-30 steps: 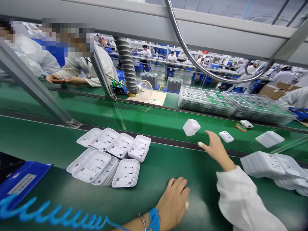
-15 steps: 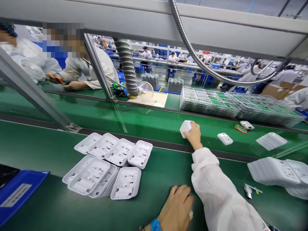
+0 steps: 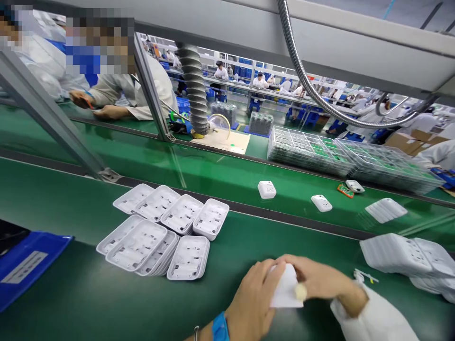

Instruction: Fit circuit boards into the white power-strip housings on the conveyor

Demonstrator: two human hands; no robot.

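Small white moulded plastic cover (image 3: pixel 285 288): gripped between left hand (image 3: pixel 253 303) and right hand (image 3: pixel 318 280), fingers of both curled around it, above dark green bench mat (image 3: pixel 106 303); stacked white plastic shells (image 3: pixel 161 232) well apart.

The surface (image 3: pixel 88 293) is dark green, and the belt (image 3: pixel 213 175) beyond it a brighter, glossy green, split from it by a black strip (image 3: pixel 302 222). Between the hands, the left hand (image 3: pixel 254 303) and right hand (image 3: pixel 316 282), sits a plain white plastic piece (image 3: pixel 284 289); a blue wrist strap (image 3: pixel 220 327) is on the left wrist, a white sleeve (image 3: pixel 377 317) on the right. Left of the piece lie white shells (image 3: pixel 159 232) with moulded ribs. On the belt are 2 white housings (image 3: pixel 266 189), and further right a green board edged in orange (image 3: pixel 344 190). Far left of the shells is a blue bin (image 3: pixel 31 260) with a grey label
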